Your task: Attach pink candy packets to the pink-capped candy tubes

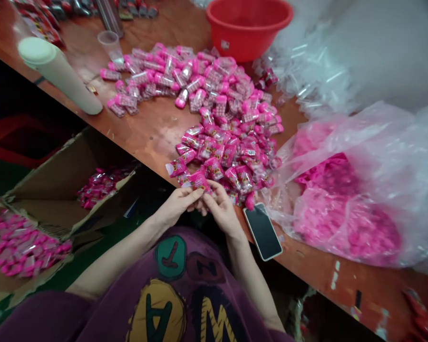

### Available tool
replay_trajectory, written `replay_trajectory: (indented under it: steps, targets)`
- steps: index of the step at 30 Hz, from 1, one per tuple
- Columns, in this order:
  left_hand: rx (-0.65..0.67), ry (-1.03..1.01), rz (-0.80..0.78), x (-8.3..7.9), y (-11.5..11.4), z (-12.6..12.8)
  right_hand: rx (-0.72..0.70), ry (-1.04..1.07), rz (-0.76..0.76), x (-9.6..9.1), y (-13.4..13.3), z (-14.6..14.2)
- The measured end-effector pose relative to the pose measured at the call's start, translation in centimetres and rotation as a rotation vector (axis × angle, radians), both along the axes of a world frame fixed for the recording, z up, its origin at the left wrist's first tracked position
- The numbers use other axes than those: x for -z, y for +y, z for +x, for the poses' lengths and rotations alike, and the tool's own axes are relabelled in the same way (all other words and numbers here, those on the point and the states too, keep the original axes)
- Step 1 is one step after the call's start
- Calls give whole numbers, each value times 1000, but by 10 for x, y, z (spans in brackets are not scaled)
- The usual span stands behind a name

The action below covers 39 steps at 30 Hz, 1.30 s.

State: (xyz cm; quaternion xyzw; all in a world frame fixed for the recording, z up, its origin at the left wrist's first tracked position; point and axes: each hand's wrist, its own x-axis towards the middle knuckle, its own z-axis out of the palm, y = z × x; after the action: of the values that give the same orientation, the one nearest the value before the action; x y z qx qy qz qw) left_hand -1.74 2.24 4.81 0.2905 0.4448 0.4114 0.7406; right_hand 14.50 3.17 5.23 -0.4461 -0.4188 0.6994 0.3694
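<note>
My left hand (178,205) and my right hand (221,209) meet at the table's near edge, both pinched on one small pink wrapped packet (199,182). Just beyond them lies a heap of pink wrapped packets (228,152). Farther back spreads a pile of small clear tubes with pink caps (178,80). A black phone (263,231) lies face up right of my right hand.
A large clear bag of pink caps (349,204) sits at the right. A red basin (248,26) stands at the back, loose clear wrappers (306,66) beside it. A white roll (57,71) and a plastic cup (110,43) are at the left. Below the brown table (153,128), cardboard boxes (57,199) hold pink packets.
</note>
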Motion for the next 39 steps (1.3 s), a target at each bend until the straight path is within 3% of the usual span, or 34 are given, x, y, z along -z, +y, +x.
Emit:
replay_trajectory:
  steps: [2, 4, 6, 8, 10, 12, 14, 16, 19, 21, 24, 27, 30, 32, 35, 39]
  targets:
    - [-63, 12, 24, -4, 7, -5, 95, -106, 101, -24, 23, 11]
    - [-117, 93, 67, -3, 18, -19, 329, -179, 272, -44, 48, 24]
    - [-186, 250, 140, 6, 36, -45, 559, -238, 445, -53, 70, 30]
    - [-291, 491, 242, 18, 59, -83, 571, -320, 475, -51, 77, 27]
    - [-417, 840, 336, 30, 85, -126, 475, -367, 457, -41, 65, 16]
    - [-525, 1209, 396, 38, 115, -165, 283, -414, 413, -26, 41, -2]
    - [-572, 1453, 384, 42, 148, -194, 65, -466, 413, -11, 18, -21]
    - [-555, 1565, 379, 43, 179, -211, -96, -477, 468, 2, 1, -36]
    - [-399, 1651, 436, 40, 216, -218, -214, -480, 526, 13, -7, -48]
    - [-309, 1676, 436, 37, 231, -218, -254, -504, 522, 16, -8, -49]
    - [-272, 1646, 437, 36, 240, -216, -272, -527, 492, 19, -6, -44]
    - [-319, 1584, 499, 37, 231, -210, -210, -505, 420, 22, -6, -41]
    - [-390, 1514, 644, 42, 200, -188, -101, -381, 272, 23, -5, -42]
    - [-341, 1417, 834, 46, 167, -160, 10, -229, 149, 24, -4, -45]
    - [-141, 1174, 1109, 53, 103, -107, 147, 9, -29, 26, -2, -45]
    - [-19, 921, 1166, 57, 28, -51, 122, 113, -130, 35, -8, -37]
